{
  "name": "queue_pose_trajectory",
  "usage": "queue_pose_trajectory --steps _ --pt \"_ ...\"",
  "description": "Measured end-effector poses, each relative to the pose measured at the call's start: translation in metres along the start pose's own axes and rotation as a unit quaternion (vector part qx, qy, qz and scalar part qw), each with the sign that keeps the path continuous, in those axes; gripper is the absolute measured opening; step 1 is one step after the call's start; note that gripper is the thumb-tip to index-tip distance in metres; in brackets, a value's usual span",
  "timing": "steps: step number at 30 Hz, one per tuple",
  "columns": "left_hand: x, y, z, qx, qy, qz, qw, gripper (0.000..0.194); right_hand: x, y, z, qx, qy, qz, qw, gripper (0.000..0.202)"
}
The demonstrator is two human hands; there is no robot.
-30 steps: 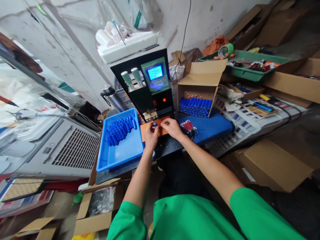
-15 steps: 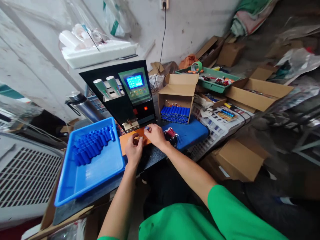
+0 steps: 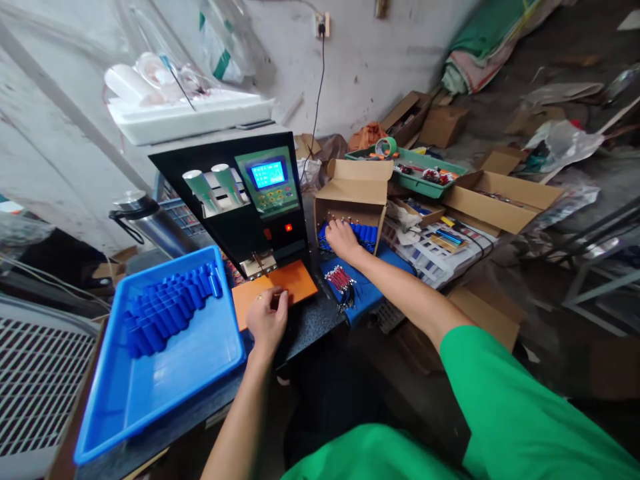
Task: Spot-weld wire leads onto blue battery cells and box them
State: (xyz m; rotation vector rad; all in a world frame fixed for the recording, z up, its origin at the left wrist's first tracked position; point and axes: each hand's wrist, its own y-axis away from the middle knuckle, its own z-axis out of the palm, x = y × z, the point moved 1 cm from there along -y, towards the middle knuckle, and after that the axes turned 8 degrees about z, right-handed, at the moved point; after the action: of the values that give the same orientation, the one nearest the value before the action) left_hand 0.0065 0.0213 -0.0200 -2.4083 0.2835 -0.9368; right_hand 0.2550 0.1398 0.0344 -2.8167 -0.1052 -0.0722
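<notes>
My left hand (image 3: 267,318) rests over the orange board (image 3: 299,283) below the spot welder's electrodes (image 3: 260,265). Its thumb and forefinger are pinched together; whatever may be between them is too small to name. My right hand (image 3: 342,239) reaches into the open cardboard box (image 3: 357,190), its fingers curled round a blue battery cell at the left of the stack. Its fingertips are partly hidden. Blue battery cells (image 3: 365,235) lie stacked in that box. The black welder (image 3: 225,227) has a lit display (image 3: 269,175).
A blue tray (image 3: 187,380) at left holds rows of blue cells (image 3: 170,307). Red and black wire leads (image 3: 341,280) lie on a blue surface before the box. A metal flask (image 3: 160,220), green tray (image 3: 425,183) and open carton (image 3: 500,205) stand around the bench.
My right hand has gone from the orange board to the cardboard box, farther away and to the right. My left hand has stayed over the board. The head view has shifted slightly.
</notes>
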Motion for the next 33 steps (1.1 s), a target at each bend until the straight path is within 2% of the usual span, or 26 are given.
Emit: queue_pose_trajectory --steps 2,5,11,14,16,18,21,26,29,33 --pt "0.000 0.000 0.000 0.003 -0.009 0.006 1.000 0.026 0.000 -0.004 0.003 -0.009 0.005 0.001 1.000 0.036" --pt "0.000 0.000 0.000 0.005 -0.021 0.012 1.000 0.026 0.008 -0.008 0.001 0.017 -0.031 0.027 0.999 0.035" --pt "0.004 0.001 0.002 0.007 -0.029 0.011 0.999 0.027 0.047 -0.008 0.000 0.094 -0.191 0.119 0.970 0.032" --pt "0.006 0.002 0.003 0.006 -0.033 0.012 0.999 0.025 0.058 -0.001 0.006 0.117 -0.237 0.122 0.957 0.035" --pt "0.007 0.002 0.003 0.005 -0.037 0.012 0.999 0.024 0.056 0.004 0.008 0.120 -0.224 0.107 0.961 0.036" --pt "0.008 0.003 0.003 0.003 -0.043 0.014 0.999 0.024 0.048 0.006 0.007 0.104 -0.179 0.079 0.975 0.036" --pt "0.007 0.004 0.003 0.000 -0.050 0.020 0.999 0.023 0.025 0.005 0.003 0.046 -0.099 0.046 0.993 0.036" --pt "0.006 0.003 0.002 0.002 -0.047 0.029 0.998 0.024 -0.011 -0.008 0.003 -0.038 -0.021 0.042 0.998 0.040" --pt "0.005 0.003 0.002 0.003 -0.047 0.036 0.998 0.024 -0.015 -0.014 0.002 -0.052 -0.007 0.048 0.997 0.040" --pt "0.005 0.003 0.002 0.002 -0.040 0.042 0.998 0.023 -0.002 -0.016 -0.003 -0.066 -0.014 0.075 0.995 0.037"
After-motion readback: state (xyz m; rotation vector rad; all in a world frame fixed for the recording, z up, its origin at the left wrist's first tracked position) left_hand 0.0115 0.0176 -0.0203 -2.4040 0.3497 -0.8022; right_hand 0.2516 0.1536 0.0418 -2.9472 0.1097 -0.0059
